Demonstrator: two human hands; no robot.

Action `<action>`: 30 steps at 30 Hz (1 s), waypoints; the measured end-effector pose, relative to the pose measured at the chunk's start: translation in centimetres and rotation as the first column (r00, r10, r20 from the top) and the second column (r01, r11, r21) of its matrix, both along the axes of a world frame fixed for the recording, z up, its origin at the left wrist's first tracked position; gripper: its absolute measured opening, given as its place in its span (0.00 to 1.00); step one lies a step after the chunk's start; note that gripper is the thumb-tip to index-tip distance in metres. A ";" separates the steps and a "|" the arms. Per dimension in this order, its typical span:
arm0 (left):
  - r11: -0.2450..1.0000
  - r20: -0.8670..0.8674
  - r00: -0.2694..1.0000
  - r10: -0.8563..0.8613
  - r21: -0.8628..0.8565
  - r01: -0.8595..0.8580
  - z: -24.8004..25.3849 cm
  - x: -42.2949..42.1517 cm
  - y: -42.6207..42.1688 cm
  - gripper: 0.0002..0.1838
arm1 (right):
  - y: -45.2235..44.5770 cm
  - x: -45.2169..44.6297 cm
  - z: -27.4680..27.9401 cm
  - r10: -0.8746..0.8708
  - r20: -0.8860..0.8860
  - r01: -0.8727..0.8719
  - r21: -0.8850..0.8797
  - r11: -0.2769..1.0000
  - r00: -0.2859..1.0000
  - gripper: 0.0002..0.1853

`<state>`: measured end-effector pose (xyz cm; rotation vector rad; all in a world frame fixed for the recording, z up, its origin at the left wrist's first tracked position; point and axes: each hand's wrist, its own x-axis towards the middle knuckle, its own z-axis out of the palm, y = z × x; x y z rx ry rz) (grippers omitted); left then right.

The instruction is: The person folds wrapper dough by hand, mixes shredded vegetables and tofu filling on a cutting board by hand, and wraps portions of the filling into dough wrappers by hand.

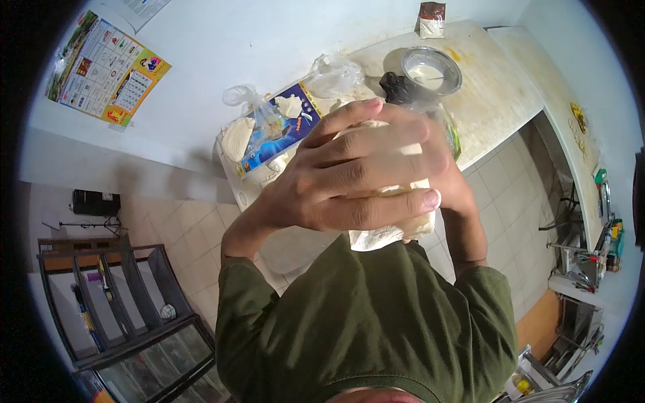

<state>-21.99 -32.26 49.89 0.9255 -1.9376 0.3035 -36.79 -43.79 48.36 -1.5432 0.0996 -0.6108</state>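
Held up close to my head is a thick, pale, dough-like piece (386, 236), its lower edge hanging below my fingers. My left hand (356, 164) lies across the front of it with the fingers curved over, hiding most of the piece. Behind and to the right, my right hand (451, 168) supports the same piece; its fingers are mostly covered by the left ones. On the table behind, a rounded pale slab (236, 139) and a smaller pale lump (289, 106) rest on or beside a blue printed sheet (300, 94).
The worn white table (494, 87) carries a metal bowl (459, 72) with whitish contents and a spoon-like handle, a black plastic bag (395, 87) and a clear plastic bag (336, 75). A brown-topped packet (432, 21) stands at the wall. A dark shelf (127, 295) stands lower left.
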 end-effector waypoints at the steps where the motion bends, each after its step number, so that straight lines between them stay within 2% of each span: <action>1: 1.000 0.010 1.000 -0.023 -0.001 0.023 0.0 0.0 0.1 0.17 | 0.2 0.0 0.0 -0.017 0.012 0.017 -0.051 0.999 1.000 0.26; 5: 0.996 0.004 0.996 -0.088 0.008 0.088 0.1 0.5 0.7 0.14 | 0.5 0.1 0.0 -0.071 0.045 0.078 -0.184 0.980 0.997 0.27; 6: 0.994 -0.058 0.992 -0.109 0.002 0.109 -0.6 0.2 0.6 0.14 | 0.5 0.2 0.0 -0.079 0.047 0.087 -0.200 0.976 0.996 0.28; 10: 0.990 -0.129 0.982 -0.137 0.015 0.140 -0.9 0.0 1.0 0.14 | 0.7 0.4 -0.4 -0.126 0.088 0.147 -0.309 0.940 0.988 0.28; 15: 0.986 -0.283 0.946 -0.156 0.006 0.164 -1.9 -0.1 1.4 0.16 | 1.4 0.9 -0.7 -0.158 0.116 0.190 -0.363 0.912 0.981 0.28; 20: 0.987 -0.351 0.923 -0.157 -0.078 0.138 -2.9 0.0 1.4 0.16 | 2.0 1.3 -0.6 -0.191 0.111 0.221 -0.442 0.870 0.975 0.28; 23: 0.990 -0.369 0.919 -0.141 -0.066 0.125 -3.4 0.2 1.8 0.21 | 2.2 1.3 -0.7 -0.229 0.145 0.271 -0.507 0.818 0.963 0.28; 26: 0.993 -0.551 0.827 -0.115 -0.088 0.079 -4.2 -0.8 2.1 0.30 | 2.9 1.1 -0.8 -0.296 0.175 0.342 -0.557 0.756 0.939 0.29; 28: 0.998 -0.568 0.820 -0.070 -0.046 0.054 -5.2 -0.5 2.5 0.43 | 3.2 0.9 -0.5 -0.321 0.184 0.365 -0.584 0.725 0.929 0.29; 30: 0.998 -0.691 0.722 -0.006 0.041 0.047 -4.9 -1.3 2.8 0.46 | 3.3 0.8 -0.7 -0.379 0.201 0.419 -0.603 0.679 0.903 0.31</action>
